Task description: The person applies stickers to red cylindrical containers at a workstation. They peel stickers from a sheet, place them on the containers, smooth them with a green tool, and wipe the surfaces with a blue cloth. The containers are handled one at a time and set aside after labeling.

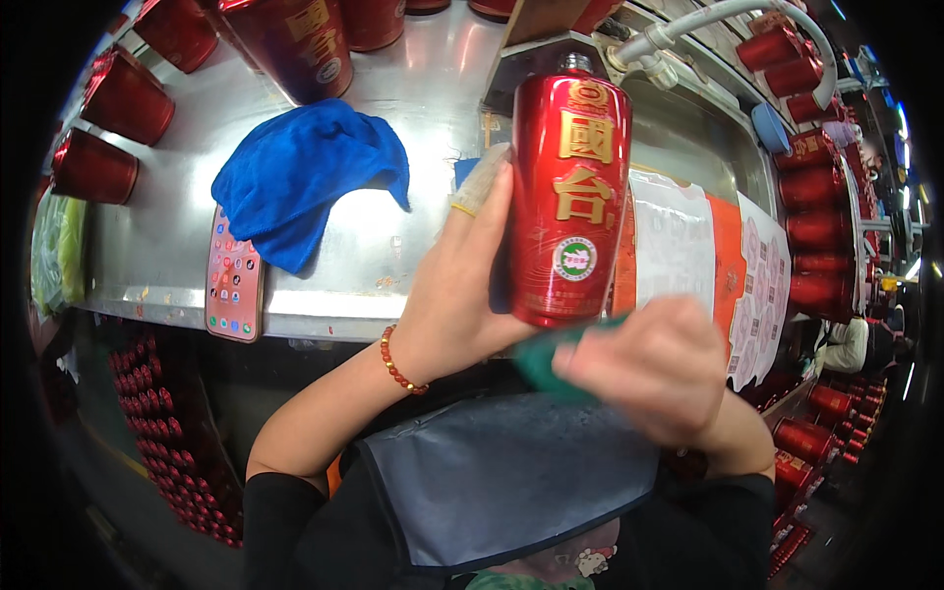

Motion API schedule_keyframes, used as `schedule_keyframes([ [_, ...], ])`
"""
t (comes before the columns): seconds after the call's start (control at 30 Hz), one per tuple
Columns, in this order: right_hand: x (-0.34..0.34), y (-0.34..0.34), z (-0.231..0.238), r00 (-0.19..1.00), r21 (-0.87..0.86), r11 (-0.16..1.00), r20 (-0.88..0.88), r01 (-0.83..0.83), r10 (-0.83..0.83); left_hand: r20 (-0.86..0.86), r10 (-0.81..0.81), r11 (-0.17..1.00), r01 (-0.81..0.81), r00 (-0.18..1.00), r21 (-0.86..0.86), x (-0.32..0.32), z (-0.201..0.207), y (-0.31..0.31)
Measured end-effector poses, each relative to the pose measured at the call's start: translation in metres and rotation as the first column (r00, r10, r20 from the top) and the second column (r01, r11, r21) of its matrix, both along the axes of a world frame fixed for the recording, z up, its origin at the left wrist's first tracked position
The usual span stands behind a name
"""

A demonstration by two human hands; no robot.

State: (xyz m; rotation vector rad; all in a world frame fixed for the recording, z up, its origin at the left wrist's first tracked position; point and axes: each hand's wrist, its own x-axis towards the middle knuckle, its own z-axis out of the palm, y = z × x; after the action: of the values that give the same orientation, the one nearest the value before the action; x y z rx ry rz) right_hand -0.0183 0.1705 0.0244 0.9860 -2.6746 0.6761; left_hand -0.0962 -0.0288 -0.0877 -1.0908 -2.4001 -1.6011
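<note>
My left hand (454, 285) grips a glossy red bottle (560, 216) by its side and base, fingers partly hidden behind it. Raised gold characters and a round green-and-white emblem mark the bottle's front; its short neck (575, 63) points away from me. One finger wears a pale finger cot (479, 184) with a yellow rim, and a beaded bracelet (393, 362) circles that wrist. Smeared by motion, my right hand (657, 369) is closed on a green cloth-like piece (556, 362) just below the bottle's base. Whether the green piece touches the bottle, I cannot tell.
A blue cloth (310, 172) lies partly over a lit phone (233, 280) on the metal table (374, 265). Red bottles (123, 93) stand along the far left. Sticker sheets (757, 285) lie at right, near a pale curved pipe (708, 20) and stacked red bottles (818, 231).
</note>
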Motion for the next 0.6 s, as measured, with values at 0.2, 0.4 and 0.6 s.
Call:
schedule_keyframes([
  [0.2, -0.012, 0.004, 0.002, 0.973, 0.039, 0.989, -0.187, 0.143, -0.133, -0.136, 0.086, 0.996, -0.082, 0.987, 0.040, 0.006, 0.020, 0.008],
  [0.4, -0.019, 0.005, 0.000, 0.957, 0.061, 0.980, -0.236, 0.190, -0.170, -0.159, 0.103, 0.995, -0.099, 0.982, 0.032, 0.007, 0.019, 0.010],
  [0.6, -0.027, 0.013, -0.001, 0.942, -0.042, 0.955, -0.155, 0.295, -0.298, -0.113, 0.079, 0.996, -0.074, 0.990, 0.048, 0.005, 0.010, 0.003],
])
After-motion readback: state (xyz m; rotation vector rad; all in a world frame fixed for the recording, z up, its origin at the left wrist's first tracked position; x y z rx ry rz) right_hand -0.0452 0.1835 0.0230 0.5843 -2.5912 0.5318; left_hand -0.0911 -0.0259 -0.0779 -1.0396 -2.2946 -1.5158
